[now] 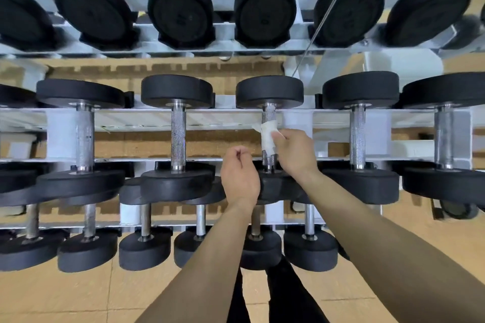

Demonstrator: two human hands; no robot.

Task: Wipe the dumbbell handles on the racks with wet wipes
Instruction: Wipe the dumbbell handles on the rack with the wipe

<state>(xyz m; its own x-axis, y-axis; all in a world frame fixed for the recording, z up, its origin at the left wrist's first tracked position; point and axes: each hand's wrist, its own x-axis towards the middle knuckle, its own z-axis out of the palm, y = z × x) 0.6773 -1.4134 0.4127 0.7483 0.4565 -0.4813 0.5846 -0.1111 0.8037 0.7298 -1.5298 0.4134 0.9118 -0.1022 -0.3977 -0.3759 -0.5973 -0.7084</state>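
A white wet wipe (pixel 268 136) is wrapped round the knurled steel handle (pixel 268 114) of a black dumbbell on the top rack row. My right hand (pixel 295 151) pinches the wipe against that handle from the right side. My left hand (pixel 240 174) hovers just left of the same dumbbell with its fingers curled, holding nothing and touching nothing. Other dumbbell handles (pixel 178 134) stand bare on either side.
The white rack (pixel 131 117) carries black dumbbells in the top row and smaller ones (pixel 145 246) in a lower row. A mirror behind reflects dumbbells (pixel 181 12) and my hands. A thin cable (pixel 328 12) slants down at upper right. Wooden floor lies below.
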